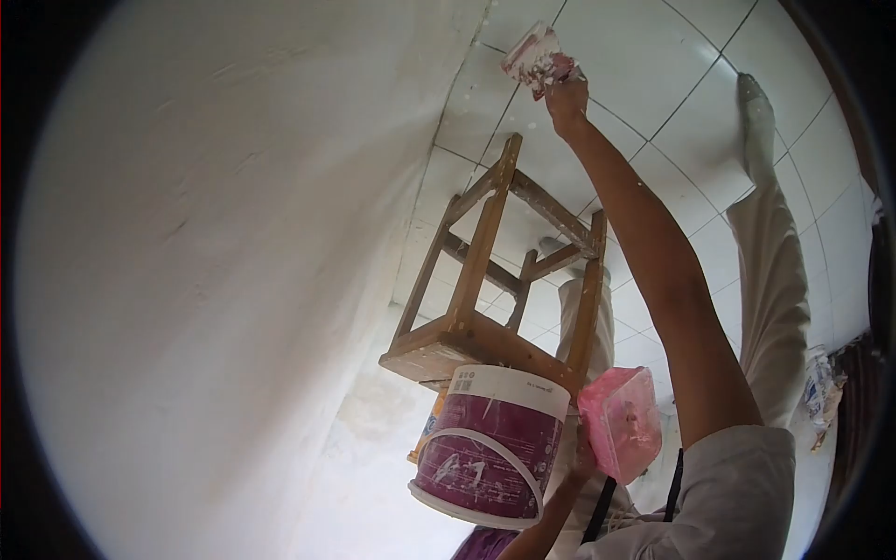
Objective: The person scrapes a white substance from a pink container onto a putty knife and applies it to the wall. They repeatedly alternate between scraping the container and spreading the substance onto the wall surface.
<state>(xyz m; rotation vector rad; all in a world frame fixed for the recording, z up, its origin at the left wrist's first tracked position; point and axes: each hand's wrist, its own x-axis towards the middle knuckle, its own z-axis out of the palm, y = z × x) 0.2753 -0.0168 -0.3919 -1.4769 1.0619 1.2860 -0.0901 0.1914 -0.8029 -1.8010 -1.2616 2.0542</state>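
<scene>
My right hand (pixel 567 98), at the end of a stretched arm, is closed on a wide scraper (pixel 535 58) smeared with white and pinkish paste. The scraper is over the tiled floor near the foot of the wall. My left hand (pixel 584 455) grips a pink plastic tub (pixel 621 425) by its side and is partly hidden behind it. Next to the tub, a purple and white paint bucket (pixel 495 448) with a white handle stands on a wooden stool (pixel 483 252). The stool has pale paint specks.
A pale plastered wall (pixel 215 261) with scuffs fills the left side. White floor tiles (pixel 635 56) lie at the top. My trousered leg (pixel 775 261) is at the right, beside a crumpled bag (pixel 821 387). An orange object (pixel 427 429) is partly hidden behind the bucket.
</scene>
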